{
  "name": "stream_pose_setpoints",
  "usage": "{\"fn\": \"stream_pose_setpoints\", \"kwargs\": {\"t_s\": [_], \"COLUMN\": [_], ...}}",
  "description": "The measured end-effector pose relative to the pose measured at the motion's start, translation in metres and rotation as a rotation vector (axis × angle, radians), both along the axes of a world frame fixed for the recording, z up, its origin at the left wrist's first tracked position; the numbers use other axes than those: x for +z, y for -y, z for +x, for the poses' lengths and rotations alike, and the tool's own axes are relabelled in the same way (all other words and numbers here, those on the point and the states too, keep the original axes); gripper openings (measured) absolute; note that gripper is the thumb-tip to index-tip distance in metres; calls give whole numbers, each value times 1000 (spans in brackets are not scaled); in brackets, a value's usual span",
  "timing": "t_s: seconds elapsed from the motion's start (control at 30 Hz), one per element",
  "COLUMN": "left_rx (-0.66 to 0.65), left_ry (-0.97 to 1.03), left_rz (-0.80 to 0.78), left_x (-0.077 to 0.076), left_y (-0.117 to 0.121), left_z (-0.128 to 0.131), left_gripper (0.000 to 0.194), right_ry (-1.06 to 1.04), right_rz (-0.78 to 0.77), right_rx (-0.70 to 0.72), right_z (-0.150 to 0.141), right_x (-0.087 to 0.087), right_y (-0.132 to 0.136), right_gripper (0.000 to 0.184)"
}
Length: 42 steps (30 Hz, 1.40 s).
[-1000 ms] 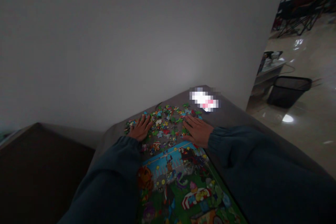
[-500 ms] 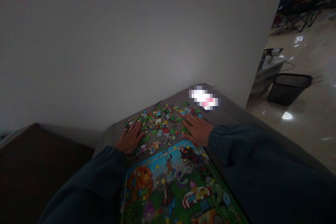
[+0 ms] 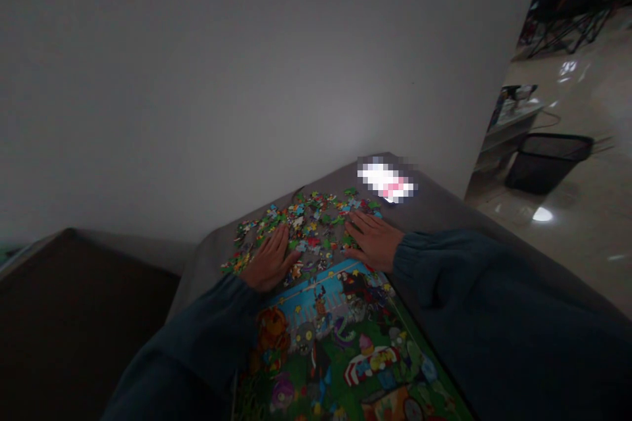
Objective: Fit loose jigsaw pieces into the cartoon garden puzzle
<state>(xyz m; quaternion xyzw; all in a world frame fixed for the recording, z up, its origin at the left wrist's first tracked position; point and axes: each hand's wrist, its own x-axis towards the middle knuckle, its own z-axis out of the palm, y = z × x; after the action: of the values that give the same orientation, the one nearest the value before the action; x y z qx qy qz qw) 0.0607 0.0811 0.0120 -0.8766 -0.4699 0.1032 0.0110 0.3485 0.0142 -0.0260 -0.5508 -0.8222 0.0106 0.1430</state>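
Observation:
Loose, multicoloured jigsaw puzzle pieces point(image 3: 313, 231) lie scattered over the grey covered surface. My left hand point(image 3: 270, 260) rests flat among them on the left side, fingers stretched out and thumb apart, partly covering some pieces. On the right edge of the pile lies my right hand point(image 3: 371, 239), palm down with its fingers spread. Neither hand grips anything. Nearer to me is a flat picture board point(image 3: 340, 342) with cartoon zombies and plants on green and blue; my left sleeve hides part of its left edge.
A bright, blurred-out phone-like screen point(image 3: 387, 180) lies behind my right hand. A pale wall point(image 3: 247, 79) rises directly behind the grey surface point(image 3: 434, 207). To the left is a dark brown box-like shape point(image 3: 74, 316). A black mesh bin point(image 3: 549, 163) stands on the shiny floor at right.
My left hand has moved right and inward across the pieces, uncovering some to its left. My right hand stays almost in place. The view has shifted slightly.

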Motion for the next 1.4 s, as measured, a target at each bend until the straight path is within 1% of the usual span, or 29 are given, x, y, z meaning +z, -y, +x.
{"fn": "stream_pose_setpoints", "kwargs": {"t_s": [0.07,0.17,0.37,0.47,0.53,0.6,0.63,0.67,0.73,0.8,0.83,0.97,1.07,1.17,1.27,1.33,1.4], "left_rx": [17,27,7,13,-47,-157,-205,-243,-275,-272,-266,-242,-221,-176,-123,-102,-96], "left_ry": [11,11,-8,6,28,47,50,48,33,19,15,3,-5,-1,51,89,103], "left_rz": [3,-16,-82,-62,-60,-87,-104,-118,-127,-120,-117,-132,-143,-172,-118,-59,-48], "left_x": [-4,-4,9,16,18,17,15,13,9,6,6,7,9,16,25,27,23], "left_y": [1,5,17,21,26,34,37,40,45,47,48,50,53,50,34,20,6], "left_z": [9,15,9,16,28,43,49,54,59,56,53,34,21,16,23,32,41], "left_gripper": [77,74,70,70,69,67,67,66,67,67,66,64,64,65,68,71,72], "right_ry": [-10,-3,10,-5,0,8,11,10,11,13,16,18,20,13,7,11,18], "right_rz": [8,5,-22,-18,-10,27,55,81,99,64,41,-9,-24,-17,1,7,9], "right_rx": [-2,-1,-1,-8,-27,-41,-24,14,141,241,264,265,232,144,74,75,108], "right_z": [0,0,0,-1,-1,-3,-4,-6,-9,-12,-13,-12,-9,-9,-9,-9,-9], "right_x": [0,1,3,3,4,7,8,10,12,11,10,6,4,1,-1,-3,-4], "right_y": [0,1,2,2,3,5,7,8,11,14,15,17,16,12,8,6,5], "right_gripper": [65,65,65,65,65,61,58,55,52,54,56,62,66,72,74,75,75]}}
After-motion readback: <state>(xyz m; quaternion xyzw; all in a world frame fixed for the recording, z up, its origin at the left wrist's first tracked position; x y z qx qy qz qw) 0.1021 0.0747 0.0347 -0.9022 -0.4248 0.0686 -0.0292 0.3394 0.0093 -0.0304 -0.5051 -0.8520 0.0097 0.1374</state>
